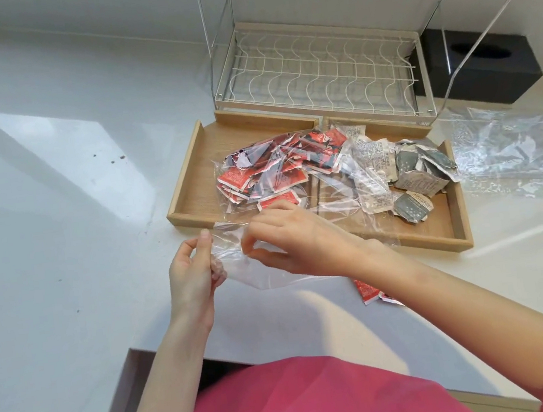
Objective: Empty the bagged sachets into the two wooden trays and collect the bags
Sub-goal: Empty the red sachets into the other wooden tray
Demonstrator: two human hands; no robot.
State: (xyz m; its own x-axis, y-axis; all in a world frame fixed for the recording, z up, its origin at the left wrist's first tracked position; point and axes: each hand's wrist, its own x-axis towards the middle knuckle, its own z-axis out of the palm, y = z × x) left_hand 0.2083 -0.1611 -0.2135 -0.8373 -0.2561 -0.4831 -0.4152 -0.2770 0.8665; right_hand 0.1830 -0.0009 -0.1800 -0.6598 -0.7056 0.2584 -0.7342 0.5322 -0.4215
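Observation:
Two wooden trays sit side by side on the white counter. The left tray (188,178) holds a heap of red sachets (269,172) still partly under a clear plastic bag (236,261). The right tray (459,217) holds grey and white sachets (423,170). My left hand (191,274) pinches the near end of the clear bag in front of the left tray. My right hand (298,236) grips the same bag a little further right, at the tray's front edge. A couple of red sachets (371,291) lie loose on the counter under my right forearm.
A white wire dish rack (315,70) stands right behind the trays, with a black tissue box (486,70) to its right. Another clear empty bag (513,155) lies flat on the counter right of the trays. The counter's front edge runs just below my arms.

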